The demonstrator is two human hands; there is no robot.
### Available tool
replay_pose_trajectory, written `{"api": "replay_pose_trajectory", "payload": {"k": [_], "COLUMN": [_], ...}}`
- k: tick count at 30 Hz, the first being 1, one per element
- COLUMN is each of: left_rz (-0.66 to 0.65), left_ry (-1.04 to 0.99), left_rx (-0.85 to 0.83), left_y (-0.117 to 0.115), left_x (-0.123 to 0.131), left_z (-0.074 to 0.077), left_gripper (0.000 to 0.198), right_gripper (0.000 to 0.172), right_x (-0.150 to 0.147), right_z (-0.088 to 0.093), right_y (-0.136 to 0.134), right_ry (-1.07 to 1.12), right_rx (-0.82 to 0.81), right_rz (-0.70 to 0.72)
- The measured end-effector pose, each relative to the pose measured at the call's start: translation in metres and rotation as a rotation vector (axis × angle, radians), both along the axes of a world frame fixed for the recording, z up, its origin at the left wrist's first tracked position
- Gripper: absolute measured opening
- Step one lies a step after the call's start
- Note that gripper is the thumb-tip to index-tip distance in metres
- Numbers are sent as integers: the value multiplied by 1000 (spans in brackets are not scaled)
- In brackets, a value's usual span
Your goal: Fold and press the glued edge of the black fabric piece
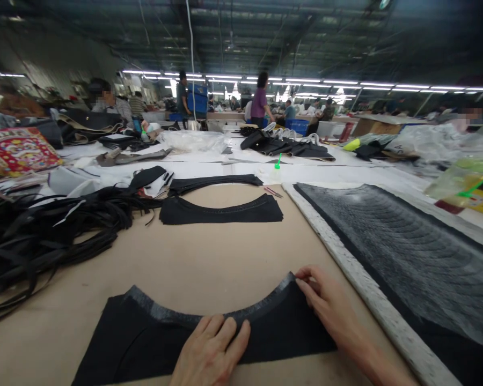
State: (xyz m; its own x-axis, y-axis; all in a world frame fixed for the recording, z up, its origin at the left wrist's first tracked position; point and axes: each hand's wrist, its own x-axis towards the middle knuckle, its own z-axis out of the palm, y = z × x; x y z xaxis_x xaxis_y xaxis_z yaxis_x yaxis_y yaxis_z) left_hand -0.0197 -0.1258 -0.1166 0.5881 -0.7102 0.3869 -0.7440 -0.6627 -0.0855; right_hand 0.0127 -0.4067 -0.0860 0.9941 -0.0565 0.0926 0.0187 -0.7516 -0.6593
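A black curved fabric piece (145,338) with a grey strip along its arched upper edge lies on the brown table (209,257) right in front of me. My left hand (211,351) lies flat on it near the middle of the curve, fingers stretched out together. My right hand (326,305) pinches the right tip of the grey strip between thumb and fingers.
A stack of similar black curved pieces (221,210) lies further back. A tangle of black strips (44,230) fills the left. A grey-black glue-stained board (406,252) runs along the right. A small green-capped bottle (277,170) stands behind. Several people work at far tables.
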Motion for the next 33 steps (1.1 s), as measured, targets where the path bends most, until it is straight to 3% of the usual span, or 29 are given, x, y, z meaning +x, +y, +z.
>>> {"api": "replay_pose_trajectory", "payload": {"k": [3,7,11,13,15,17,19,24,27,30,33], "left_rz": [14,50,98,181,348,517,596,615,586,526,560], "left_ry": [97,229,294,275,302,383,465,525,599,814,933], "left_rx": [2,-43,-283,-397,-427,-375,-290,-206,-292,-406,-486], "left_y": [-4,-5,13,31,51,70,82,86,89,98,108], "left_x": [-6,-12,-20,-23,-21,-15,-8,1,2,9,19], "left_z": [7,13,24,35,46,53,55,55,61,67,66], "left_gripper": [40,43,29,27,28,30,26,18,18,19,19], "right_gripper": [16,21,35,35,35,37,40,46,49,50,50], "right_x": [-9,-18,-19,-19,-19,-20,-20,-22,-22,-20,-19], "right_z": [8,7,-8,-15,-20,-24,-26,-23,-22,-22,-23], "right_y": [18,60,92,99,105,111,117,127,126,125,124], "right_ry": [-212,-364,-533,-588,-608,-616,-614,-599,-583,-565,-556], "right_rx": [-44,-73,-165,-239,-301,-341,-367,-390,-386,-380,-383], "right_rz": [124,510,753,772,760,756,765,800,810,813,824]}}
